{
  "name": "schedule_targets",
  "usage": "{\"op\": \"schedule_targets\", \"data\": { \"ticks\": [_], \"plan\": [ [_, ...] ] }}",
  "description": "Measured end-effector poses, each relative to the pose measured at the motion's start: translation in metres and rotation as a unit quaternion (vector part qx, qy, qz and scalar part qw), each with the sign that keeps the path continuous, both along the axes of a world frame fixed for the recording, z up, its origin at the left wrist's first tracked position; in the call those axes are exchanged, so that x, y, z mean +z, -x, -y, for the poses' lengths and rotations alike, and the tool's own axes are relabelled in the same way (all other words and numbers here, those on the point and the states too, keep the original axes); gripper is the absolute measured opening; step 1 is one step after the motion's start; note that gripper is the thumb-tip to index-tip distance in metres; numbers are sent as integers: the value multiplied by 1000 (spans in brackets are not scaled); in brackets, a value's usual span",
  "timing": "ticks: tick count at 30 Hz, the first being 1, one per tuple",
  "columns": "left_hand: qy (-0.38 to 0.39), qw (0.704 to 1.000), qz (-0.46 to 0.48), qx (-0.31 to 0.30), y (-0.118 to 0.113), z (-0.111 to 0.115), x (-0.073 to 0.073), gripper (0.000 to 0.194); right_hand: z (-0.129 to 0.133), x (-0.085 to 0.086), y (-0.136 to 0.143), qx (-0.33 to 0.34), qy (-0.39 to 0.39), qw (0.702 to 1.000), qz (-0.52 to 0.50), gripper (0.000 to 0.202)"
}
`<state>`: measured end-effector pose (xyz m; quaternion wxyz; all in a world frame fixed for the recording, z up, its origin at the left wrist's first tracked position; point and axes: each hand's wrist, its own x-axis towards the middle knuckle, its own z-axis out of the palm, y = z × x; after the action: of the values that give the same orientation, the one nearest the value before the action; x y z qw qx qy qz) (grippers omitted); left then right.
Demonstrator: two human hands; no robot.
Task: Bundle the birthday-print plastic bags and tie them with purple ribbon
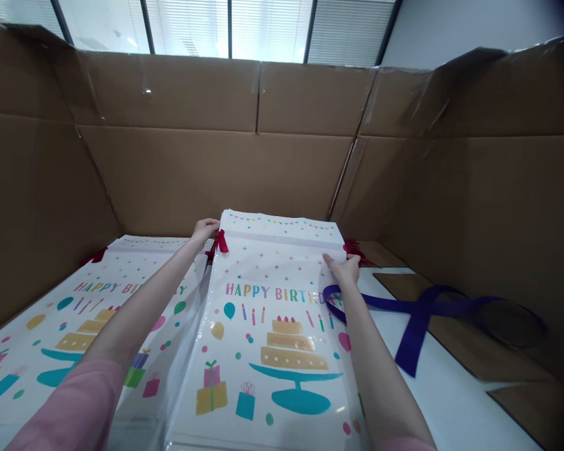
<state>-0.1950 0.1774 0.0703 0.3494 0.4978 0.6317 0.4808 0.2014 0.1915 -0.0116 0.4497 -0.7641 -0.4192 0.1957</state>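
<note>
A stack of white drawstring gift bags (282, 351), printed with HAPPY BIRTHDAY and a tiered cake, lies in the middle with its far end raised. My left hand (205, 230) is closed on the upper left edge, just above a red ribbon tie (222, 241). On the right edge my right hand (344, 270) grips the stack with its thumb on the front; its other fingers are partly hidden behind. More red ribbon (352, 247) bunches beside that hand. To the left lies a second pile of matching gift bags (89, 300), partly covered by my left forearm.
Tall cardboard walls (216, 169) enclose the back and both sides. A loop of purple ribbon (413, 338) hangs at the right, above the white table surface (446, 401). Flat cardboard flaps (470, 351) lie along the right side.
</note>
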Motion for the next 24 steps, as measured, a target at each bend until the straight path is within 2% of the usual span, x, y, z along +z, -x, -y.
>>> {"op": "schedule_targets", "data": {
  "ticks": [5,12,24],
  "plan": [
    [4,1000,-18,-7,1,-2,8,36,0,0,0,-4,-2,1000,-8,76],
    [80,994,-59,-41,1,-1,18,34,1,0,-1,-1,-1,1000,-11,78],
    [137,985,-102,-36,1,-3,25,37,-3,-6,-4,-3,-9,1000,-13,82]
  ]
}}
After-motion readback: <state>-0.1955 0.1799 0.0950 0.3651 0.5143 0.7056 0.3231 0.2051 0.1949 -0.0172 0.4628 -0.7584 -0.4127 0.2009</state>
